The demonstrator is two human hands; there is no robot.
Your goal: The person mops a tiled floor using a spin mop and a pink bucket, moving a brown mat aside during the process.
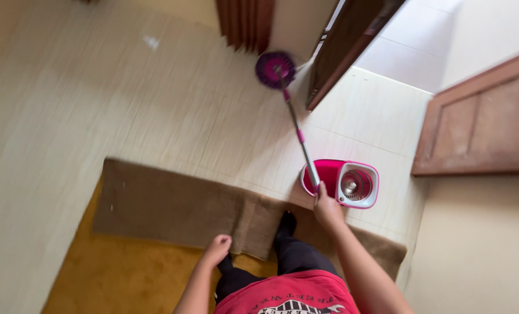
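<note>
My right hand (325,206) grips the grey and pink handle of a spin mop (299,136). The mop's round purple head (275,69) rests on the pale tiled floor near an open brown door (344,49). My left hand (219,247) hangs loosely curled beside my leg, holding nothing. A pink and white mop bucket (348,183) with a metal spinner basket stands on the floor just right of my right hand.
A brown mat (172,203) lies folded back over a mustard carpet (126,279) under my feet. A second wooden door (480,122) stands at the right. A dark wooden piece (245,23) is at the top.
</note>
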